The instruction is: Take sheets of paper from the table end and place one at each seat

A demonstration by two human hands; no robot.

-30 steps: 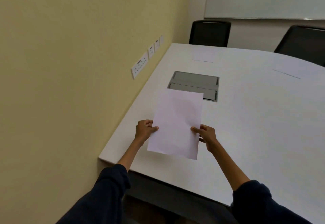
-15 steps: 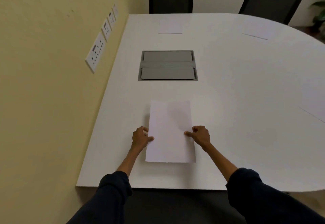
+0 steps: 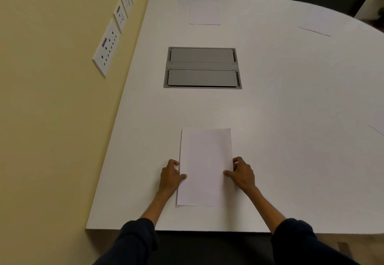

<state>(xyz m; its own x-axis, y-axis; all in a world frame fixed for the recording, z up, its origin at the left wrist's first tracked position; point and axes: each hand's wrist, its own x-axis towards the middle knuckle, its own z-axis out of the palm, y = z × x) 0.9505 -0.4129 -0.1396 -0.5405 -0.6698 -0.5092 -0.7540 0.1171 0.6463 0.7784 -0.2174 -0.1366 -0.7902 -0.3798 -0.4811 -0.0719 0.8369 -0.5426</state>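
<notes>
Sheet of paper (image 3: 205, 167) lies flat by the table (image 3: 291, 119)'s near edge. The left hand (image 3: 170, 177) and right hand (image 3: 242, 174) each pinch a long side, thumbs on top, fingers curled. I'd square it to that edge, then lift off without dragging, matching the far sheet (image 3: 204, 14) beyond the grey hatch (image 3: 202, 67).

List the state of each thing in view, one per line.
Near sheet: lying on the table, pinched at both long edges.
Left hand: pinches the near sheet's left edge.
Right hand: pinches its right edge.
Cable box: both lids closed.
Far sheet: lying flat, untouched.
Wall sockets: nothing plugged in.
</notes>
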